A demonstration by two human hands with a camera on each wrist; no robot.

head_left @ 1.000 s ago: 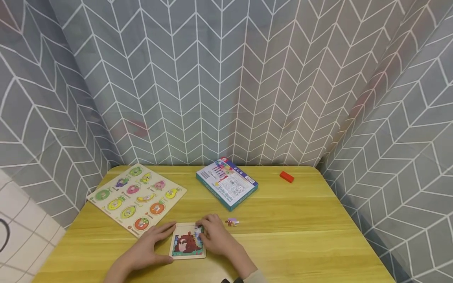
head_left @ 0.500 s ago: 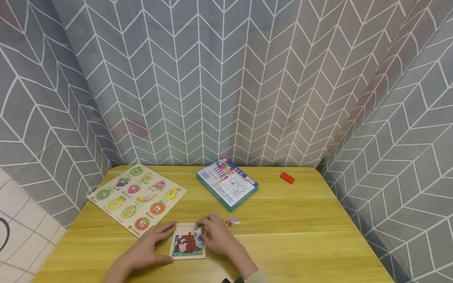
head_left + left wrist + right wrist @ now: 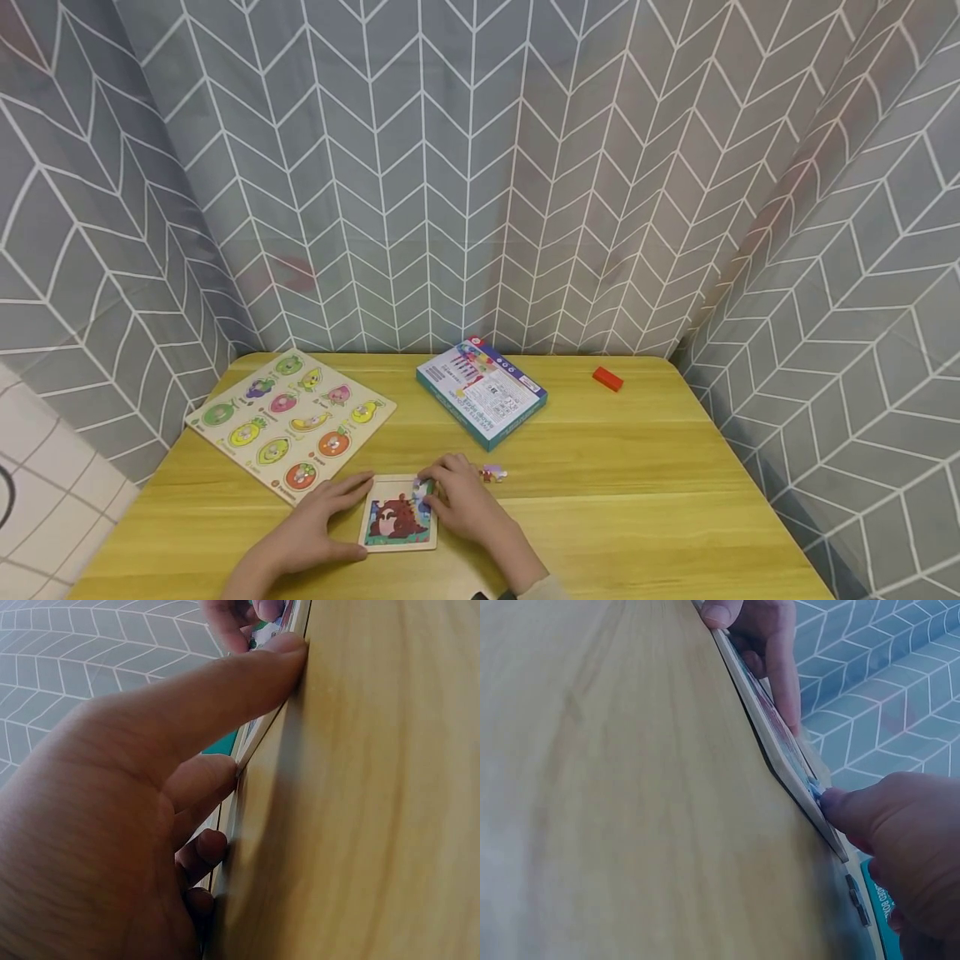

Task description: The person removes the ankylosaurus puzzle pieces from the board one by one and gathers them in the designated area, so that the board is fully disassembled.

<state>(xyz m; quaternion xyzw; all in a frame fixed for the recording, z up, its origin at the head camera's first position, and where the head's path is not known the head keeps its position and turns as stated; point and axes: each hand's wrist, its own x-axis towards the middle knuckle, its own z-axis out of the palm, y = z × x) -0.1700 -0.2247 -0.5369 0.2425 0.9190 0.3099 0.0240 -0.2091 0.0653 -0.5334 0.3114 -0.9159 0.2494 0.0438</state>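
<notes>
A small wooden jigsaw tray [image 3: 405,547] lies flat on the table, showing a dark red dinosaur picture with bare wood along its upper left. My left hand [image 3: 311,521] holds the tray's left side, thumb at the near corner and index finger at the far one. At the upper right of the picture, my right hand [image 3: 459,500] pinches a bluish jigsaw piece [image 3: 421,490] against the tray; the fingers partly cover it. In the right wrist view, the right thumb [image 3: 836,804] is down at the tray's surface. A loose purple-and-red jigsaw piece [image 3: 494,473] lies just beyond the right hand.
To the left lies a wooden fruit puzzle board [image 3: 300,392], its near corner close to the left hand. Behind the tray is a flat teal-edged box [image 3: 483,392]. A red block [image 3: 607,378] sits at the back right. Grey patterned curtains [image 3: 465,167] surround the table.
The bluish piece under my right fingers has turned and shifted slightly at the tray's upper right. My left hand has stayed at the tray's left side.
</notes>
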